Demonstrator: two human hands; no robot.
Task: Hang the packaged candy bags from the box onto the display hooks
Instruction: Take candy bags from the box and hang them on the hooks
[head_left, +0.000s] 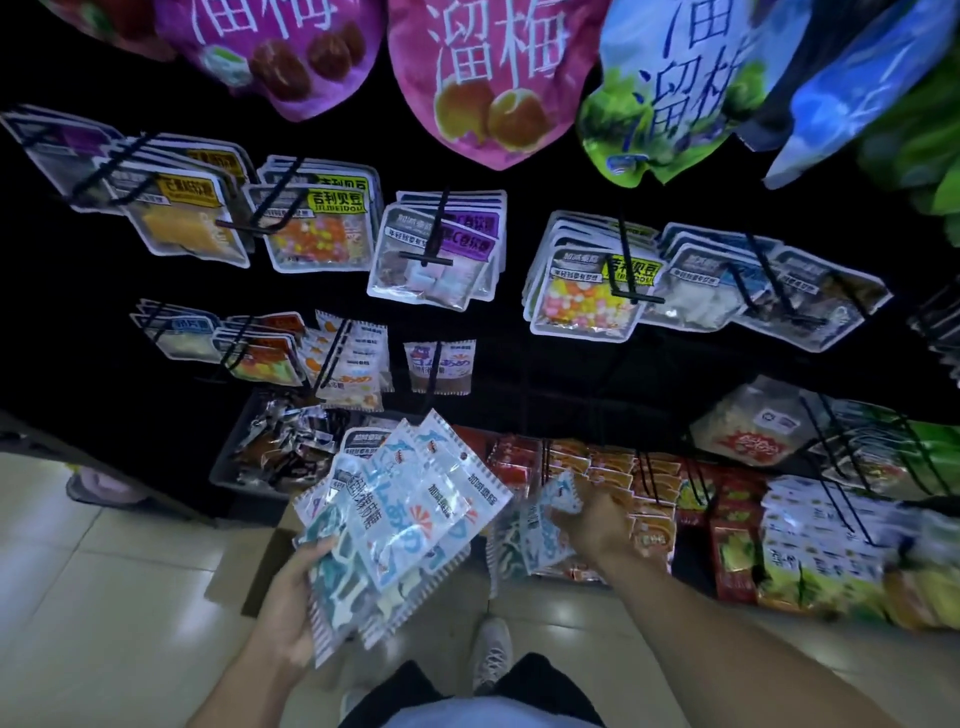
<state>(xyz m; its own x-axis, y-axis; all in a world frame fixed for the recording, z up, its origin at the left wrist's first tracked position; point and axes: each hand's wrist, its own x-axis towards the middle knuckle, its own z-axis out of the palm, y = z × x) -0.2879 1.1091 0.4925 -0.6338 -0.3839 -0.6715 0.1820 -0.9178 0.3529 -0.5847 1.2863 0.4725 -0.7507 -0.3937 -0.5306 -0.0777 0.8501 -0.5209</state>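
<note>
Packed hooks (441, 228) crowd the display; a dark gap (519, 374) right of the lone hanging bag (440, 366) stays open, above red packets (613, 478) jamming the lower row.

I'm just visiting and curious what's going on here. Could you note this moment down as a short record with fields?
place: shop display wall of black hooks hung with snack packets
left hand: holds a fanned stack of blue-and-white candy bags
right hand: grip on a single candy bag, low by the red and orange packets
matching bags already hung: one hook in the lower row
box: cardboard box on the tiled floor, mostly hidden by the stack
</note>
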